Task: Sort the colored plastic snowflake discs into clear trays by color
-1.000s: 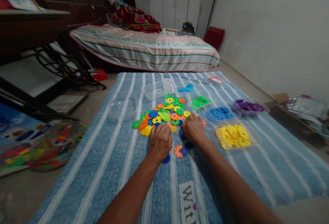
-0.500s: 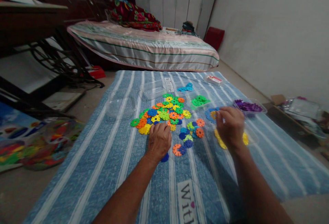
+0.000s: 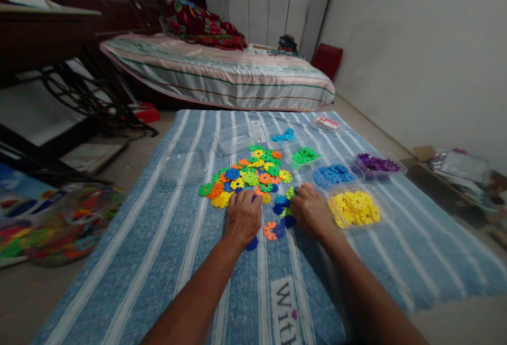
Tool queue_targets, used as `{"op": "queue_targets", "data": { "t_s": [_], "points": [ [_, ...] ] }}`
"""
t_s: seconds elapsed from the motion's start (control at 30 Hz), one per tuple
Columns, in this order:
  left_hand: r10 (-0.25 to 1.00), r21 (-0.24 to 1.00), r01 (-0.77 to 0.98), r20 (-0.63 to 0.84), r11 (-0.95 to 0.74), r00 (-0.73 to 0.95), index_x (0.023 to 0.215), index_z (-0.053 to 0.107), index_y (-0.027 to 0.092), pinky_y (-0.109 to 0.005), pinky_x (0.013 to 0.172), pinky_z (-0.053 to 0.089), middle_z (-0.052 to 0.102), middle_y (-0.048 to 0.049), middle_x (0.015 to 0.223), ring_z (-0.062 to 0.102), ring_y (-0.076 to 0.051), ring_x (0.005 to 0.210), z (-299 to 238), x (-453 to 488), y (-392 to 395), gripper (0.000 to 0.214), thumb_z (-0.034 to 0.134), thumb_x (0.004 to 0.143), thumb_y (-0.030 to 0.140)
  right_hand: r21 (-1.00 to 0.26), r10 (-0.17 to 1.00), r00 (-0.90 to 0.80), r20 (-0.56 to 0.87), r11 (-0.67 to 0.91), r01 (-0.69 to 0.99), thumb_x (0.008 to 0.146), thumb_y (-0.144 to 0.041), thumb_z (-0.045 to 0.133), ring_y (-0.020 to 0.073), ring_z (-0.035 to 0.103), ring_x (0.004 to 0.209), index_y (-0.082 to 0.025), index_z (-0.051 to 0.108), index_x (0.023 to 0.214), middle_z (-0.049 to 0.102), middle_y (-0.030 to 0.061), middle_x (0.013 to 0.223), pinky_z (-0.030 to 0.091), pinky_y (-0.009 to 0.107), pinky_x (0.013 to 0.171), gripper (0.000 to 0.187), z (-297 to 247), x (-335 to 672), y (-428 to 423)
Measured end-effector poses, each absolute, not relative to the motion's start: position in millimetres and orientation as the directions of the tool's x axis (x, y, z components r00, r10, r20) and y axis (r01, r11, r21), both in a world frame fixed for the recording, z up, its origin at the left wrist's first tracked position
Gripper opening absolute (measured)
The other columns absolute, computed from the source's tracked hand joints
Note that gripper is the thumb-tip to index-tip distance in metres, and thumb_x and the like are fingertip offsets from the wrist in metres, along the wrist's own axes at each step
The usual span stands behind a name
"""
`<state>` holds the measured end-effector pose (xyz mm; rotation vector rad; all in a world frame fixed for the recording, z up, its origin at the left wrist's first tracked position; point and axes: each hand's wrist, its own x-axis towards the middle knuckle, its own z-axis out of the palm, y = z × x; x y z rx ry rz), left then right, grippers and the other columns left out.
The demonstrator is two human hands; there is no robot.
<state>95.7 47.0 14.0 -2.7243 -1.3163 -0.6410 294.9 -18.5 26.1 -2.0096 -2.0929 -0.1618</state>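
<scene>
Notched plastic discs (image 3: 250, 178) in green, yellow, orange and blue lie in a loose pile on the striped cloth. My left hand (image 3: 243, 219) rests at the pile's near edge with fingers curled; a bit of dark blue shows by its fingertips, but what they hold is hidden. My right hand (image 3: 312, 210) reaches down over a smaller group of discs to the right, covering part of it; its fingertips are hidden. An orange disc (image 3: 270, 231) overlapping a dark blue one lies between the hands. Another dark blue disc (image 3: 252, 244) is beside my left wrist.
Clear tubs hold sorted discs: yellow (image 3: 355, 207), blue (image 3: 336, 174), purple (image 3: 378, 162), green (image 3: 304, 156) and light blue (image 3: 283, 136). Transparent containers (image 3: 184, 168) stand left of the pile. A bed (image 3: 222, 73) is beyond the cloth; a bag of colourful pieces (image 3: 75, 229) sits at left.
My right hand has moved left and down from above the blue and yellow tubs to the small group of discs. My left hand has stayed nearly in place.
</scene>
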Motion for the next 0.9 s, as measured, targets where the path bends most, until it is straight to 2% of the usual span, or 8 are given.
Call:
{"op": "queue_targets", "data": {
  "t_s": [0.07,0.17,0.27,0.4,0.57,0.67,0.9],
  "points": [
    [0.742,0.14,0.759,0.382,-0.636,0.552,0.096,0.068,0.022,-0.044,0.089,0.042,0.067,-0.0088,0.106,0.058,-0.026,0.099,13.1,95.2,47.4,0.019,0.049,0.094,0.018,-0.072,0.977,0.026,0.213,-0.011,0.997,0.093,-0.02,0.058,0.027,0.054,0.114,-0.019,0.07,0.089,0.067,0.0118,0.108,0.044,0.038,0.095,0.012,23.1,299.8,-16.8],
    [0.743,0.155,0.754,0.38,-0.639,0.551,0.096,0.068,0.022,-0.044,0.089,0.043,0.068,-0.0087,0.106,0.058,-0.026,0.1,13.2,95.1,47.9,0.018,0.05,0.093,0.017,-0.1,0.963,0.084,0.258,-0.059,0.993,0.091,-0.021,0.06,0.0263,0.055,0.109,-0.019,0.069,0.091,0.066,0.0126,0.11,0.044,0.036,0.091,0.009,18.6,308.2,-19.2],
    [0.739,0.16,0.749,0.382,-0.644,0.554,0.095,0.067,0.022,-0.044,0.089,0.043,0.068,-0.008,0.106,0.058,-0.026,0.101,14.3,95.5,48.0,0.018,0.05,0.093,0.017,-0.143,0.947,0.07,0.314,-0.026,0.989,0.092,-0.019,0.057,0.0253,0.056,0.106,-0.019,0.069,0.091,0.066,0.0115,0.108,0.045,0.035,0.088,0.012,13.1,308.8,-24.4],
    [0.734,0.144,0.748,0.38,-0.648,0.563,0.094,0.066,0.022,-0.043,0.087,0.043,0.068,-0.0077,0.103,0.058,-0.026,0.099,15.7,95.4,47.8,0.018,0.048,0.093,0.017,-0.167,0.947,0.051,0.318,0.003,0.986,0.096,-0.024,0.054,0.0243,0.058,0.101,-0.019,0.069,0.084,0.066,0.0107,0.103,0.045,0.035,0.088,0.02,7.7,300.4,-29.2],
    [0.729,0.142,0.744,0.385,-0.653,0.566,0.094,0.066,0.022,-0.044,0.09,0.042,0.068,-0.0079,0.106,0.057,-0.026,0.1,15.9,94.6,47.8,0.018,0.048,0.093,0.018,-0.134,0.941,0.086,0.326,-0.044,0.99,0.095,-0.025,0.056,0.0264,0.056,0.109,-0.02,0.068,0.087,0.066,0.0113,0.106,0.043,0.037,0.09,0.016,9.0,294.1,-28.0],
    [0.727,0.138,0.743,0.384,-0.654,0.569,0.095,0.066,0.021,-0.043,0.09,0.042,0.068,-0.0079,0.106,0.057,-0.026,0.101,15.4,94.3,48.1,0.018,0.048,0.093,0.018,-0.1,0.952,0.104,0.288,-0.078,0.992,0.094,-0.027,0.059,0.027,0.056,0.106,-0.02,0.068,0.088,0.067,0.0116,0.106,0.042,0.037,0.087,0.013,12.3,293.8,-27.1],
    [0.724,0.137,0.738,0.374,-0.661,0.58,0.094,0.065,0.02,-0.043,0.09,0.042,0.068,-0.0078,0.105,0.058,-0.026,0.102,13.2,93.7,49.1,0.016,0.049,0.094,0.017,-0.045,0.952,0.124,0.28,-0.116,0.992,0.094,-0.036,0.06,0.0276,0.054,0.103,-0.02,0.066,0.082,0.066,0.0116,0.1,0.04,0.038,0.086,0.021,14.0,293.1,-31.9]
  ]
}}
